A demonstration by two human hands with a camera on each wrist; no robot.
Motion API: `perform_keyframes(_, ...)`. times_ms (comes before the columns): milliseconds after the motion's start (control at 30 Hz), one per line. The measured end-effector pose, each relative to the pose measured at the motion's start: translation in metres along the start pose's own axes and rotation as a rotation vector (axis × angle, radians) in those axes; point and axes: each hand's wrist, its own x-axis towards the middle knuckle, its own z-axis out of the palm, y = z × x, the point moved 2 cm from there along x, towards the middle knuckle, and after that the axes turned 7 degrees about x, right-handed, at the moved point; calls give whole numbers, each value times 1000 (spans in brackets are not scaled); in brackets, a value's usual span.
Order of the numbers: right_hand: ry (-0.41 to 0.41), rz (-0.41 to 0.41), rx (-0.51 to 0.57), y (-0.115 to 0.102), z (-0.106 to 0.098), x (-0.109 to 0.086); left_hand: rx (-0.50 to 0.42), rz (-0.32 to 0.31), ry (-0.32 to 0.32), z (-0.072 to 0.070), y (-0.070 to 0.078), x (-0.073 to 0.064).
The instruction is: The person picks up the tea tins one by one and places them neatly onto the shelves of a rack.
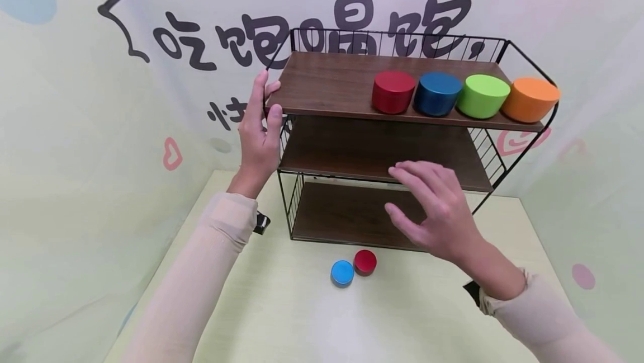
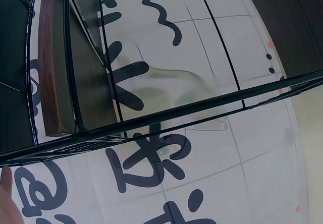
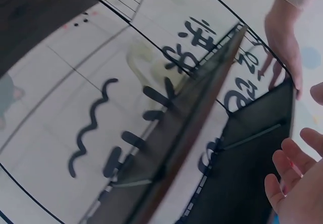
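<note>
A three-tier rack with dark wood boards and a black wire frame (image 1: 347,86) stands in front of me. My left hand (image 1: 259,139) holds its upper left front corner, thumb at the board's front edge and fingers by the side wire. In front of the middle board (image 1: 372,147), my right hand (image 1: 435,212) hovers with fingers spread and loosely bent, holding nothing. Along the right half of the top board sit a red round tin (image 1: 393,92), a dark blue tin (image 1: 437,94), a green tin (image 1: 483,96) and an orange tin (image 1: 531,99).
On the pale table (image 1: 282,307), before the rack, a light blue round tin (image 1: 342,273) sits beside a smaller-looking red tin (image 1: 365,262). A printed cloth backdrop (image 1: 100,128) with large black characters surrounds the table at the back and sides.
</note>
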Motion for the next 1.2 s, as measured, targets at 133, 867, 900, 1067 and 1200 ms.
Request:
perform_keyframes(133,-54,27,15,2,11,-15,7,4,0,0,0,0)
perform_keyframes(867,-266,119,7,12,68,-89,2,11,13,1,-1,0)
perform_keyframes(900,-267,121,8,13,70,-92,-1,12,13,1,-1,0)
perform_keyframes(1067,-272,138,7,16,77,-102,-3,11,11,1,0,0)
perform_keyframes(1200,-281,158,-7,20,81,-111,3,5,12,2,-2,0)
